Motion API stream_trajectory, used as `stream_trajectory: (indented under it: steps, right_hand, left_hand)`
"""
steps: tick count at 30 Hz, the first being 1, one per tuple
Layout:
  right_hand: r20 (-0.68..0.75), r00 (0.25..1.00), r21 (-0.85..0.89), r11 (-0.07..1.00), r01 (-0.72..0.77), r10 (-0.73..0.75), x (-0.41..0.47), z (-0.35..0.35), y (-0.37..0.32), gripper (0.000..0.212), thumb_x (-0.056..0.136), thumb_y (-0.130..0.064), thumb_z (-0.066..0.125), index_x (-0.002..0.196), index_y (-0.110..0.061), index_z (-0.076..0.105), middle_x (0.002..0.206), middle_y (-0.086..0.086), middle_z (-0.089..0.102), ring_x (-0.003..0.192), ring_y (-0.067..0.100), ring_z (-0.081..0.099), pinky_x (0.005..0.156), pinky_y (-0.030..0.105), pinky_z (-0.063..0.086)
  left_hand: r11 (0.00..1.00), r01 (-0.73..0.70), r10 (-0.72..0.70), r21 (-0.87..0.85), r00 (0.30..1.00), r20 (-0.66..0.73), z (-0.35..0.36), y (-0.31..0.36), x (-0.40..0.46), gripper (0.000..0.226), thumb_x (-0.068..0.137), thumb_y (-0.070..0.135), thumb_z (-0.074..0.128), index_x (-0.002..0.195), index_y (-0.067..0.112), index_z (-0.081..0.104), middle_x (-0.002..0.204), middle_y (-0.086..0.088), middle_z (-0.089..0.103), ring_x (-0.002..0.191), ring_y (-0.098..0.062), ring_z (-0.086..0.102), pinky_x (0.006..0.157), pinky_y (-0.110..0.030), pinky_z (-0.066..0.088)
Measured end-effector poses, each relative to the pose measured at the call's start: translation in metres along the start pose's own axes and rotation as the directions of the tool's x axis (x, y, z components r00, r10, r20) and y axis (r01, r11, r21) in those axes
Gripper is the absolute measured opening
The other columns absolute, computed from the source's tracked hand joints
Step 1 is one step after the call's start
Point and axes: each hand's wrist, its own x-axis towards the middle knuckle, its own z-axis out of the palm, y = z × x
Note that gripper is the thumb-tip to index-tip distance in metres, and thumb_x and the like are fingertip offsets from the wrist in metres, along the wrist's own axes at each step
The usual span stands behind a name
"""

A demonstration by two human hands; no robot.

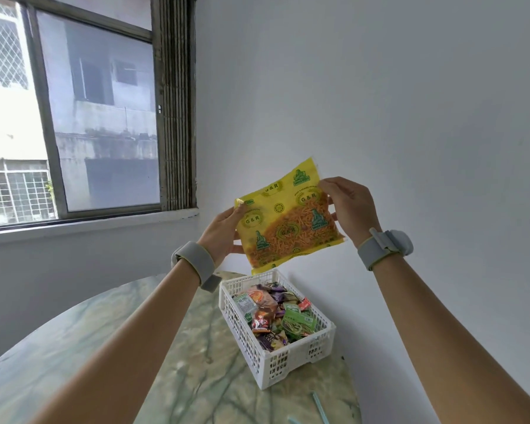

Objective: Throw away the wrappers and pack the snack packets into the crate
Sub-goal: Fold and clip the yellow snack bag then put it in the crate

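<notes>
The left hand (224,231) grips the left edge of a yellow snack packet (288,221), with the thumb on the front near the upper left corner and the fingers closed behind it. The right hand (346,206) pinches the upper right part of the same packet, thumb and fingertips pressed together on the plastic. The packet is printed with green "G & R" marks, and thin orange fried sticks show through its lower half. It is held up in the air, tilted, above the far end of the white plastic crate (288,359). Each wrist carries a grey band (196,258).

The crate stands on the marble table (110,347), close to its right edge and near the white wall (395,102). Many small snack packets (273,313) in green, purple, orange and red already lie in it. Two light blue sticks (320,407) lie near the front right edge of the table. A window (74,117) is at the left.
</notes>
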Motion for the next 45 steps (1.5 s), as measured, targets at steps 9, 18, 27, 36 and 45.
stream_trajectory:
  steps: [9,18,27,36,45]
  right_hand:
    - [0.006,0.996,-0.077,0.993,0.089,-0.089,0.006,-0.005,-0.011,0.02,0.09,-0.027,0.059,0.082,-0.017,0.074,0.072,0.013,0.066,0.065,0.013,0.054,0.061,0.033,0.046]
    - [0.043,0.992,-0.099,0.988,0.123,-0.119,0.01,-0.004,-0.014,0.019,0.092,-0.024,0.059,0.084,-0.014,0.074,0.069,0.007,0.067,0.062,0.008,0.055,0.059,0.018,0.043]
    - [0.05,0.992,-0.078,0.99,0.116,-0.112,0.01,-0.002,-0.013,0.02,0.092,-0.027,0.059,0.086,-0.016,0.074,0.076,0.019,0.067,0.067,0.023,0.054,0.063,0.029,0.044]
    - [0.136,0.968,0.213,0.949,-0.234,0.209,-0.013,0.004,0.025,0.012,0.092,-0.012,0.054,0.082,-0.013,0.06,0.077,0.006,0.063,0.067,0.019,0.063,0.052,0.031,0.053]
    - [0.197,0.973,0.353,0.917,-0.184,0.12,-0.018,-0.004,0.039,0.027,0.089,-0.002,0.056,0.101,-0.023,0.068,0.099,0.012,0.072,0.081,0.024,0.07,0.058,0.036,0.055]
  left_hand:
    - [1.0,0.003,-0.003,-0.014,1.0,0.031,0.01,-0.012,-0.001,0.031,0.099,0.039,0.045,0.113,0.018,0.064,0.097,-0.006,0.074,0.084,-0.025,0.071,0.074,-0.053,0.059]
    - [0.998,0.015,-0.013,-0.056,0.999,0.034,0.011,-0.019,0.0,0.031,0.099,0.04,0.045,0.111,0.018,0.064,0.092,-0.007,0.073,0.084,-0.027,0.071,0.071,-0.053,0.059]
    - [1.0,-0.002,0.003,-0.008,1.0,0.023,0.007,-0.014,0.0,0.033,0.099,0.041,0.044,0.115,0.019,0.063,0.096,-0.006,0.072,0.086,-0.027,0.071,0.071,-0.052,0.06]
    - [0.903,-0.303,0.332,0.305,0.942,-0.049,0.009,0.011,0.011,0.032,0.103,0.027,0.04,0.088,0.023,0.069,0.088,0.003,0.07,0.083,-0.015,0.066,0.081,-0.032,0.052]
    - [0.925,-0.227,0.244,0.305,0.969,-0.021,0.014,0.004,0.013,0.033,0.102,0.026,0.043,0.085,0.018,0.07,0.082,0.003,0.073,0.08,-0.017,0.068,0.09,-0.038,0.051]
